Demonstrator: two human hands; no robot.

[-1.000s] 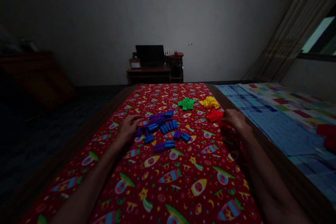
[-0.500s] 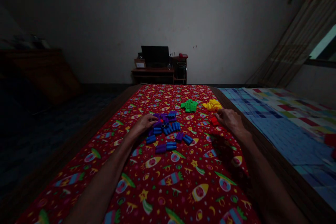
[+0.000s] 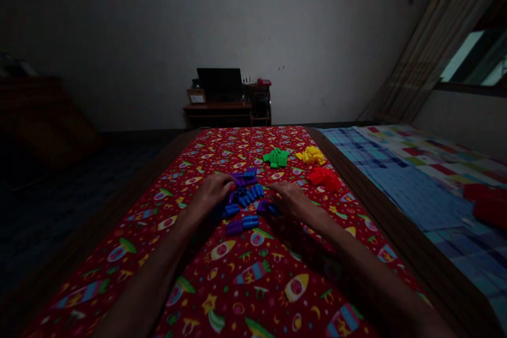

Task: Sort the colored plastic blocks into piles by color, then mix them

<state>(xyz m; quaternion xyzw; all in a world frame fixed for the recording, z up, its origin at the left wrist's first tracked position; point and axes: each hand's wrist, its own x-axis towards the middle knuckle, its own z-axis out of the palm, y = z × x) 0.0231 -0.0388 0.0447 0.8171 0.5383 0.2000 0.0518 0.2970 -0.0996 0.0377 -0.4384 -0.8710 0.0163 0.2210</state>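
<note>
My left hand [image 3: 214, 191] is at the left edge of a mixed pile of blue blocks [image 3: 245, 198] and purple blocks [image 3: 241, 179]. Its fingers are closed, with a bit of a red block [image 3: 233, 187] showing at the tips. Over the pile's right side reaches my right hand [image 3: 291, 198], fingers stretched out, holding nothing that I can see. Under it lie a purple block [image 3: 262, 206] and a partly covered blue block [image 3: 274, 209]. Nearest me, a purple block [image 3: 234, 228] and a blue block [image 3: 250, 222] lie side by side.
Farther off are a green block heap [image 3: 276, 158], a yellow heap [image 3: 311, 155] and a red heap [image 3: 325, 179]. All rest on a red patterned cloth [image 3: 253, 296] with a brown border. A bed with a checked cover [image 3: 412, 190] adjoins on the right. A desk with a monitor [image 3: 219, 83] stands behind.
My right hand has moved left from the red heap to the blue and purple pile, uncovering the red blocks. My left hand stays by the pile. The view has turned slightly right.
</note>
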